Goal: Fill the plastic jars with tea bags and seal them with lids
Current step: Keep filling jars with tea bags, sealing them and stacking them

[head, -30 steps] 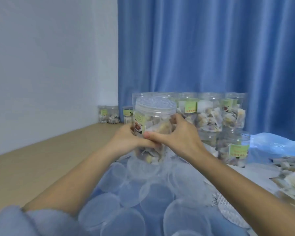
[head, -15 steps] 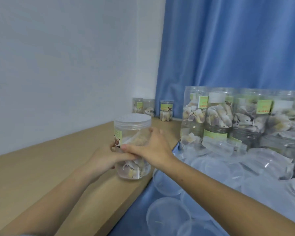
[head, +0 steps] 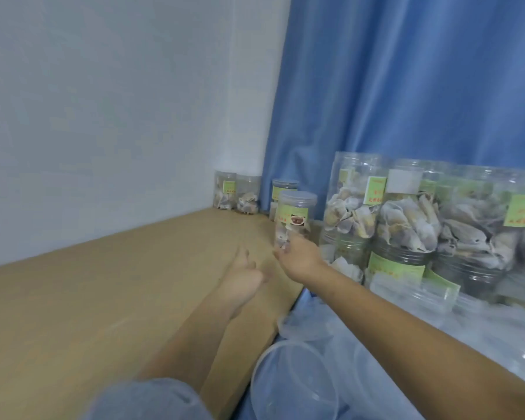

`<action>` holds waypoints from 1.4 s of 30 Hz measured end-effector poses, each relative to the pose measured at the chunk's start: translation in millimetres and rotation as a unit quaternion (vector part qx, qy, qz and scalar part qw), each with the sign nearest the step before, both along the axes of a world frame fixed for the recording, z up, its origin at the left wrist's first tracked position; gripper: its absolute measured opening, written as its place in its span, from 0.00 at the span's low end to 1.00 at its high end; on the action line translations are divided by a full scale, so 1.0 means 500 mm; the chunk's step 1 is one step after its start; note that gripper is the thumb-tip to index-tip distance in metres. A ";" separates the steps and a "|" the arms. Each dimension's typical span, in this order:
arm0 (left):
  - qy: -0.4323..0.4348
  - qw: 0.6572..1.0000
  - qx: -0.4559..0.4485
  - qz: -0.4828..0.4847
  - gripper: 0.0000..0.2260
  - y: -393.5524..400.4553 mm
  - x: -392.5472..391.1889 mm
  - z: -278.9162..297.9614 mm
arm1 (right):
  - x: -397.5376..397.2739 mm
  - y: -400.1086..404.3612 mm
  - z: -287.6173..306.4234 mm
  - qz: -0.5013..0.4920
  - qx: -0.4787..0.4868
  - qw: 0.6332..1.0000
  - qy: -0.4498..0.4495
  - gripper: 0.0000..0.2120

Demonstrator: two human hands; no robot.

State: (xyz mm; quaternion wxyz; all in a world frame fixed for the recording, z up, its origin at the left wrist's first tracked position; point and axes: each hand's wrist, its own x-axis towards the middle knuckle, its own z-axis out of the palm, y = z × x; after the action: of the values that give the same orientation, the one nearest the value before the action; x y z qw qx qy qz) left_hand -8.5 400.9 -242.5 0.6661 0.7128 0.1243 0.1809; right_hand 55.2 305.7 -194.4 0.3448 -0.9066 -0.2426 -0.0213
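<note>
Wooden table (head: pixel 103 298) along wall, blue curtain (head: pixel 406 86) behind. Stacked filled jars (head: pixel 406 225) at right, near curtain. Lidded jar (head: pixel 294 218) upright on table. Right hand (head: pixel 300 257) at jar base; grip state: cannot tell. Left hand (head: pixel 243 278) flat on table, grip released, apart from jar.

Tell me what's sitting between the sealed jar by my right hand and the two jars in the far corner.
Bare wooden tabletop lies between the sealed jar and the two corner jars; another lidded jar stands just behind, head view.
</note>
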 end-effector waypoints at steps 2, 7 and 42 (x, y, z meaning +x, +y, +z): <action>-0.009 1.000 -0.015 0.009 0.40 -0.019 0.038 0.004 | 0.010 -0.005 0.000 0.036 -0.027 0.999 0.003 0.21; -0.042 0.998 0.010 0.036 0.31 -0.079 0.037 0.038 | -0.008 -0.036 0.023 0.079 0.006 0.997 0.002 0.21; -0.055 0.990 0.121 -0.049 0.32 -0.803 0.119 0.186 | 0.015 -0.809 0.116 -0.131 0.249 0.958 -0.047 0.21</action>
State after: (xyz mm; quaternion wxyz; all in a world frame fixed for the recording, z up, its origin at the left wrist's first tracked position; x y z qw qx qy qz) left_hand 51.0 -0.5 -149.7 0.5891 0.7821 0.0297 0.2009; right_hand 63.0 -98.9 -136.4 0.5420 -0.8139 -0.1243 -0.1684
